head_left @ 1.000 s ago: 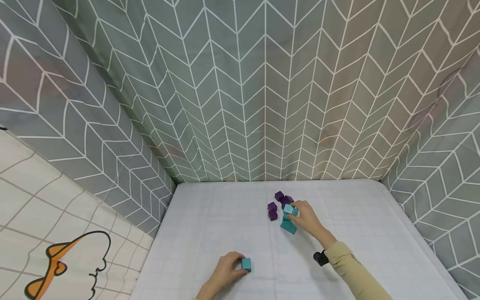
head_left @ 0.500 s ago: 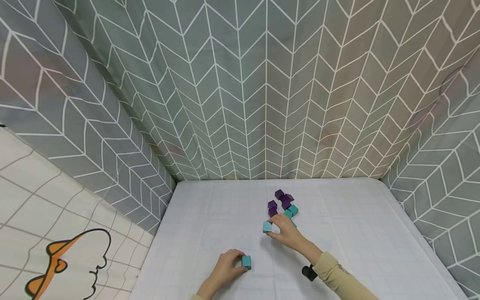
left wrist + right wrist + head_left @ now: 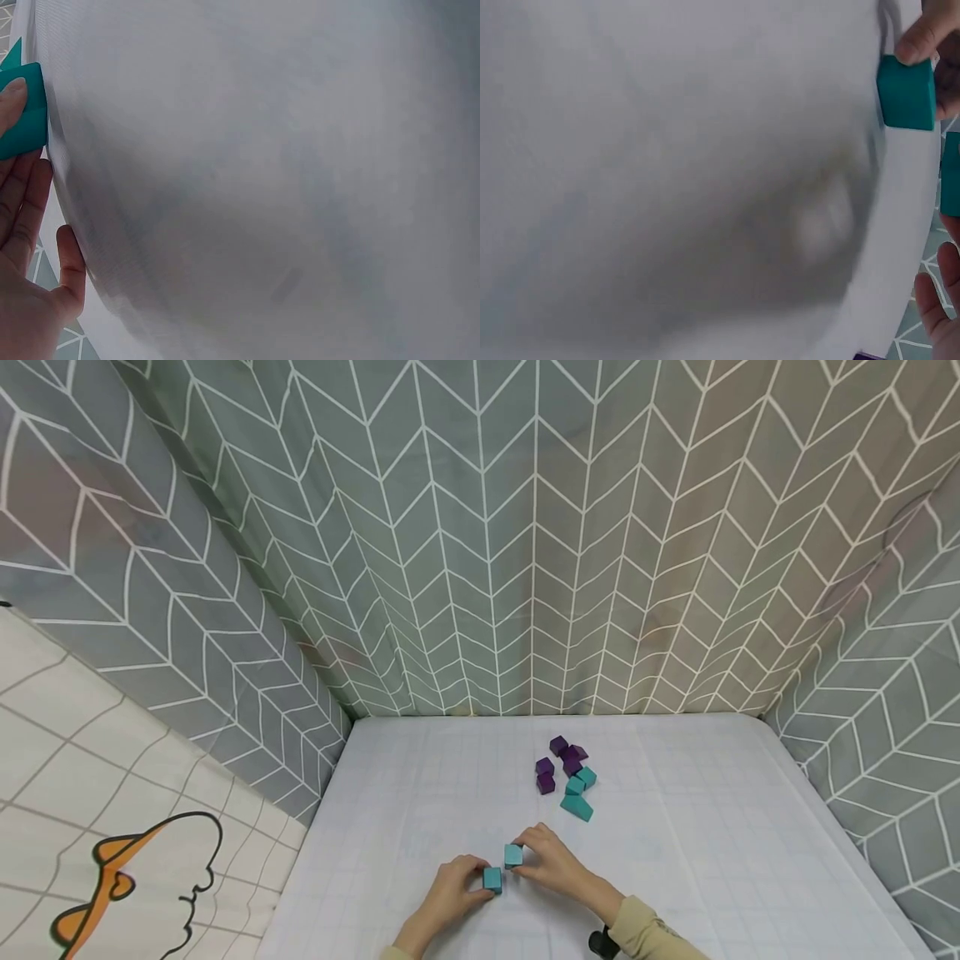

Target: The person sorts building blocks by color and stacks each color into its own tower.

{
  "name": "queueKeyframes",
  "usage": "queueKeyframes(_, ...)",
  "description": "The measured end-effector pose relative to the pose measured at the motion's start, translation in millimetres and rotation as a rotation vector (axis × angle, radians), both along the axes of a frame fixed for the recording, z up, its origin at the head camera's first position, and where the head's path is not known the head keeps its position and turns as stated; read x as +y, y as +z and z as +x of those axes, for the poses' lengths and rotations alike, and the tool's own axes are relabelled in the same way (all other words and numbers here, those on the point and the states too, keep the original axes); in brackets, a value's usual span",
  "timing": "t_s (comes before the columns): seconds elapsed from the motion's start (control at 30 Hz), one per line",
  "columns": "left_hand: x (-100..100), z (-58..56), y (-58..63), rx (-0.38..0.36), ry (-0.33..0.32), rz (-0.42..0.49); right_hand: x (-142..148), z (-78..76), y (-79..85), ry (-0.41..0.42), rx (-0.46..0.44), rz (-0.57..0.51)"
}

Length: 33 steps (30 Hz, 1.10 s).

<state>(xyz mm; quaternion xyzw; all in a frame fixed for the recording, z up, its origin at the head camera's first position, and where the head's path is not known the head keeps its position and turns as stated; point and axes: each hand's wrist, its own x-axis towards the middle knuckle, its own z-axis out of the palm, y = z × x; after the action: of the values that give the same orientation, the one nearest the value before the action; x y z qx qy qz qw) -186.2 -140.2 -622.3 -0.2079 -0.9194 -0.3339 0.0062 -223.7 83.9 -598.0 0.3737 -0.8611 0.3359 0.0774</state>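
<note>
My left hand [image 3: 452, 893] pinches a teal cube [image 3: 492, 880] between thumb and fingers, low over the white-covered table. My right hand [image 3: 551, 863] grips a second teal cube [image 3: 513, 856], just right of and slightly beyond the first. A narrow gap separates the two cubes in the head view. The left wrist view catches the left hand's cube [image 3: 26, 112] at its left edge, with the thumb across it. Both held cubes appear at the right side of the right wrist view, the left hand's cube [image 3: 907, 94] above the other cube [image 3: 951, 176], which is cut off by the frame.
Farther back on the white table cover [image 3: 420, 777] lie several purple blocks [image 3: 545, 783] in a loose cluster. Beside them are a teal block [image 3: 587, 777], another teal block [image 3: 575, 786] and a larger slanted teal block [image 3: 577, 807]. Patterned curtains [image 3: 510, 568] enclose the table.
My right hand has carried its teal cube from the block cluster toward the near left, close to the left hand's cube. The left hand has stayed in place.
</note>
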Motion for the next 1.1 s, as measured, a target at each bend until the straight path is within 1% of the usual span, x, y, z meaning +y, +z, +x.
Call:
queueKeyframes(0.2, -1.5, -2.0, -0.7, 0.016, -0.008, 0.004, -2.8, 9.5, -9.4, 0.033, -0.041, 0.005)
queueKeyframes(0.4, -0.9, -2.6, -0.6, 0.064, -0.029, 0.013, -3.8, 14.0, -15.2, 0.041, -0.037, 0.021)
queueKeyframes(0.6, -1.2, -2.3, -0.2, 0.047, -0.028, 0.006, -5.1, 15.5, -22.6, 0.026, -0.063, 0.055)
queueKeyframes(0.67, -1.4, -2.2, 0.0, 0.057, -0.029, 0.008, -5.5, 15.7, -24.7, 0.022, -0.072, 0.058)
queueKeyframes(0.8, -1.4, -2.2, -0.2, 0.072, -0.039, 0.018, -6.2, 16.4, -27.7, 0.012, -0.06, 0.05)
queueKeyframes(0.9, -1.7, -2.8, -1.1, 0.064, -0.046, 0.014, -6.5, 17.0, -28.9, 0.002, -0.048, 0.051)
queueKeyframes(1.1, -1.6, -2.8, -2.6, 0.034, -0.042, 0.0, -6.6, 18.6, -27.1, -0.003, -0.074, 0.059)
